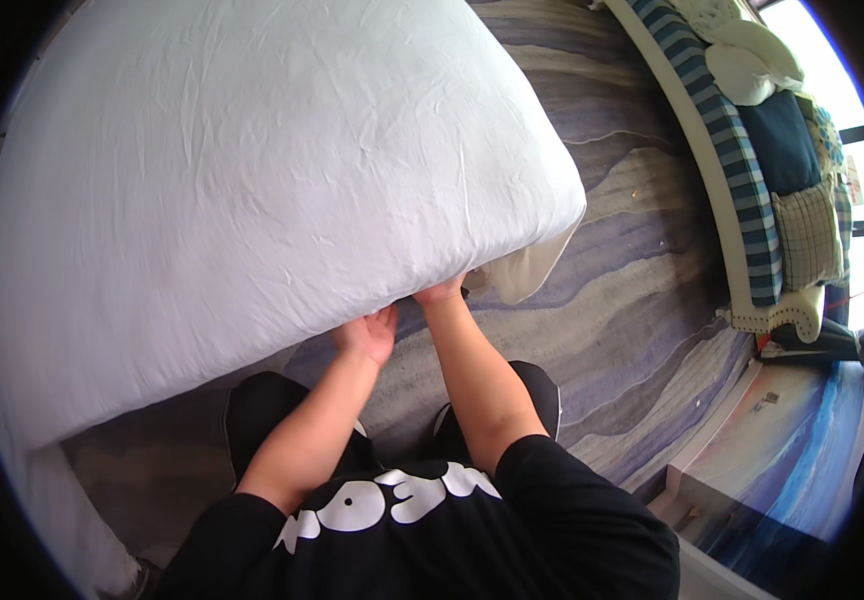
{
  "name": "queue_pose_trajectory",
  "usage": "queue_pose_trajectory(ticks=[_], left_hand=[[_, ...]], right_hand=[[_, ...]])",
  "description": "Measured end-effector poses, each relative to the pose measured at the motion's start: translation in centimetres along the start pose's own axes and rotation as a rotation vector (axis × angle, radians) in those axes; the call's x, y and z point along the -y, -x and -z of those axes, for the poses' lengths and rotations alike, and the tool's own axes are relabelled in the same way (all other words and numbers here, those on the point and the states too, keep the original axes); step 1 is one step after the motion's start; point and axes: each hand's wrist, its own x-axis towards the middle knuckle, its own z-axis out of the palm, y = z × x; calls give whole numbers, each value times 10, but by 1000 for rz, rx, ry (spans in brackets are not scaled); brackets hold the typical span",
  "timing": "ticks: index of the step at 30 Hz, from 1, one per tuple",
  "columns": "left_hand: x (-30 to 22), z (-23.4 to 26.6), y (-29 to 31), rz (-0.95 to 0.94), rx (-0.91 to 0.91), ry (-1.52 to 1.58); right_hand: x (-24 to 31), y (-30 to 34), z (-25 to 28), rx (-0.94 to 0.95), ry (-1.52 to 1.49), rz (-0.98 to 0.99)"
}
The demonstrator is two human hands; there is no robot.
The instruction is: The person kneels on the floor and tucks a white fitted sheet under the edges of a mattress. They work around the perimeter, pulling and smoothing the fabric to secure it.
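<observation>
A mattress (282,160) covered with a wrinkled white fitted sheet fills the upper left. At its near edge my left hand (370,335) is turned palm up, its visible fingers apart and their tips partly hidden at the lower edge. My right hand (440,291) reaches under the same edge, a little farther right, near the mattress corner. Its fingers are hidden beneath the sheet, so what they hold cannot be seen. Just right of that hand, a beige cloth (527,265) hangs below the corner.
Grey and purple patterned carpet (632,230) covers the floor. Along the right stands a sofa with a striped blue seat (742,160) and several cushions (807,240). A low piece with a blue, wave-patterned top (792,440) is at the lower right. My bent knees are below the mattress edge.
</observation>
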Motion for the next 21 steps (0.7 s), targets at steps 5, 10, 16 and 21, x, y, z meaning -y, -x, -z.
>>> queue_pose_trajectory(ticks=[5, 10, 16, 21], left_hand=[[25, 7, 7, 17, 39, -70], [-1, -2, -14, 24, 69, 144], [23, -10, -24, 161, 146, 312], [4, -14, -34, 113, 126, 342]], right_hand=[[-3, -7, 8, 52, 59, 6], [-14, 7, -4, -99, 46, 7], [47, 29, 66, -507, 545, -118], [92, 91, -9, -1038, 1587, -110]])
